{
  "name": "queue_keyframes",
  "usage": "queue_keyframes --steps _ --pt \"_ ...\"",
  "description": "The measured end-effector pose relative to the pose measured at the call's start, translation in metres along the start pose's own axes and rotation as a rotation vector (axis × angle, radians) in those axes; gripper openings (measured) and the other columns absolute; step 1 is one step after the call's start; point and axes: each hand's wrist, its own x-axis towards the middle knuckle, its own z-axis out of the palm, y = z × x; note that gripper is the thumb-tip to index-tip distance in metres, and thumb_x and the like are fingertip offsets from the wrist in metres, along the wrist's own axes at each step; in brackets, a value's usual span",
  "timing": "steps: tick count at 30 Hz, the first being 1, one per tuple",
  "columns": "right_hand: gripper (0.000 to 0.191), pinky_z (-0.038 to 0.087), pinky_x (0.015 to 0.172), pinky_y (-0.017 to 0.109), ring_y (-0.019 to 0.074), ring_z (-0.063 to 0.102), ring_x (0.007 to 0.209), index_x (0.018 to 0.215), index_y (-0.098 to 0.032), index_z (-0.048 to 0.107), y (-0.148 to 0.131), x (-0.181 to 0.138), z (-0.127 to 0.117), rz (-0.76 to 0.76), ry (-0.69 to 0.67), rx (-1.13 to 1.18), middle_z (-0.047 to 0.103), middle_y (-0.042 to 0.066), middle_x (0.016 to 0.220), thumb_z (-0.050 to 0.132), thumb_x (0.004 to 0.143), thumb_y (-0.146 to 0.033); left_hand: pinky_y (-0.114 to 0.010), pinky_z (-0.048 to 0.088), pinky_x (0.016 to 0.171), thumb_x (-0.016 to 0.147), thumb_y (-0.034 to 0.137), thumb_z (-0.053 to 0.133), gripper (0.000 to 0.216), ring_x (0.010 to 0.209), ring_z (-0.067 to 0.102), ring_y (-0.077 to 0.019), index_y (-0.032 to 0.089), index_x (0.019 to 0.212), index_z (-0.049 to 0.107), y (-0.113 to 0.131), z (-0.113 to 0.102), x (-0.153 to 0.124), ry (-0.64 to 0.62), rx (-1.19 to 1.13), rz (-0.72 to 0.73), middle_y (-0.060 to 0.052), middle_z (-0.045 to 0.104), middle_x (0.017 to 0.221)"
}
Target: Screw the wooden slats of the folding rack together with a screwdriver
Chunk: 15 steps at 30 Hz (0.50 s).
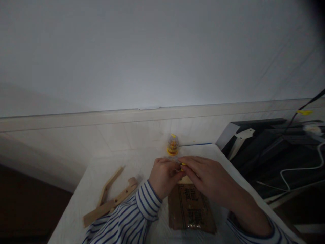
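Observation:
My left hand (166, 174) is closed, with fingers curled at the middle of the table. Against it, my right hand (203, 173) pinches a small yellow piece (182, 165). Something clear shows at the fingertips, but most of what the hands hold is covered. Just beyond them stands a clear domed container (173, 145) with a yellow base and yellow tip. Below the hands lies a flat brown packet (189, 210) with large black characters. A pale wooden piece (185, 180) shows at its top edge, partly hidden by my fingers.
Wooden bars with holes (124, 196) and a thinner angled wooden strip (109, 184) lie left of my forearm. The white-covered table (76, 206) meets a white panelled wall. Dark flat panels (264, 142) and a white cable (299, 169) are to the right.

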Motion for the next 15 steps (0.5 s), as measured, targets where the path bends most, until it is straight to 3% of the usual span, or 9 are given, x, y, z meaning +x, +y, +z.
queue_keyframes --steps 15 --pt "0.022 0.05 0.071 0.036 0.0215 0.064 0.081 0.099 -0.016 0.059 -0.0014 -0.0022 -0.0012 0.041 -0.046 -0.082 0.068 0.008 0.095 0.04 0.089 -0.021 -0.03 0.04 0.076 0.075 0.024 0.066 0.004 0.072 0.059 -0.0161 0.021 0.076 0.069 0.0019 -0.0035 0.0004 -0.073 -0.042 0.029 0.0 0.066 0.067"
